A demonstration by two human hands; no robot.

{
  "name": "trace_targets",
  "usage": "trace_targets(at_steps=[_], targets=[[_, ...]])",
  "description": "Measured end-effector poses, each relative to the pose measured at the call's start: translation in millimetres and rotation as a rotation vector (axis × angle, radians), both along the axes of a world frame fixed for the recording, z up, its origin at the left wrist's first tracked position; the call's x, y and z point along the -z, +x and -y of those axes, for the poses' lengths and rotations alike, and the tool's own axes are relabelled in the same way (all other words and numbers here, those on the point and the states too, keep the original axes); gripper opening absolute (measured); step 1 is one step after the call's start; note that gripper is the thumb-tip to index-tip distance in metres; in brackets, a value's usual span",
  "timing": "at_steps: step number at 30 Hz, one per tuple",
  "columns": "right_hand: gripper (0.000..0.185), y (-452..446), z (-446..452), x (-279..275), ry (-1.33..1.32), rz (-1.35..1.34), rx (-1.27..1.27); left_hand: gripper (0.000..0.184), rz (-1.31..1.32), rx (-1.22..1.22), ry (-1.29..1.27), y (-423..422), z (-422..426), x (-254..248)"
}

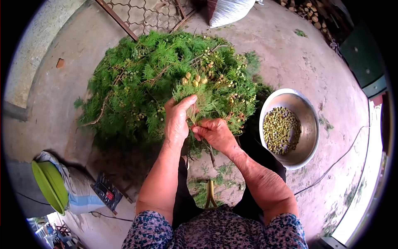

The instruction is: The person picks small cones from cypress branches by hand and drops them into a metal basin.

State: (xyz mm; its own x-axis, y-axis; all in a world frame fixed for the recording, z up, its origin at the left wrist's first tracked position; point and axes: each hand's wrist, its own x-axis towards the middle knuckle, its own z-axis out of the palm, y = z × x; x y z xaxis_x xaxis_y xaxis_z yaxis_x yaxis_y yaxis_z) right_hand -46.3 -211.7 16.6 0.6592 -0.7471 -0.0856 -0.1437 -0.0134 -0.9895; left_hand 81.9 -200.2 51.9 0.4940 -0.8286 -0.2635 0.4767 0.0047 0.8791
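Note:
A large heap of cut green conifer branches, with scale-like leaves and small pale cones, lies on the floor in front of me. My left hand is closed around a leafy conifer sprig, its thumb pointing up along the foliage. Yellowish cones show just beyond that thumb. Lower down, my right hand pinches at the base of the same sprig, fingertips close to the left palm. To the right, a round metal basin holds many small green cones or seeds.
A green plastic basin leans against a pale sack at left, beside a dark box with red keys. A white sack and a metal frame stand behind the heap. Firewood is stacked far right. A thin cable crosses the floor.

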Motion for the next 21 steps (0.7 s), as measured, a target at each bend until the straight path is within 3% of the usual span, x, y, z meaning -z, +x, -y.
trace_targets(at_steps=[6,11,13,15,19,21], targets=[[0.016,2.2,-7.2,3.4,-0.149,-0.063,-0.049,0.021,-0.020,0.027,-0.088,-1.9,7.8,3.1],[0.010,-8.1,4.5,-5.7,-0.302,-0.152,-0.151,0.014,0.009,0.084,-0.006,1.9,4.0,1.7],[0.009,-15.1,15.1,-10.3,-0.303,-0.039,0.031,0.013,0.103,0.125,-0.046,1.9,2.7,2.4],[0.012,-17.5,24.1,-22.9,-0.091,-0.027,0.314,0.010,0.116,0.099,0.002,-3.1,1.9,-0.1],[0.022,-20.5,25.5,-32.3,0.063,0.267,0.392,0.009,0.259,0.194,0.041,-13.1,0.4,-0.5],[0.026,-18.7,25.0,-29.8,0.012,0.325,0.348,0.011,0.323,0.222,0.047,-19.8,-0.6,-1.9]])
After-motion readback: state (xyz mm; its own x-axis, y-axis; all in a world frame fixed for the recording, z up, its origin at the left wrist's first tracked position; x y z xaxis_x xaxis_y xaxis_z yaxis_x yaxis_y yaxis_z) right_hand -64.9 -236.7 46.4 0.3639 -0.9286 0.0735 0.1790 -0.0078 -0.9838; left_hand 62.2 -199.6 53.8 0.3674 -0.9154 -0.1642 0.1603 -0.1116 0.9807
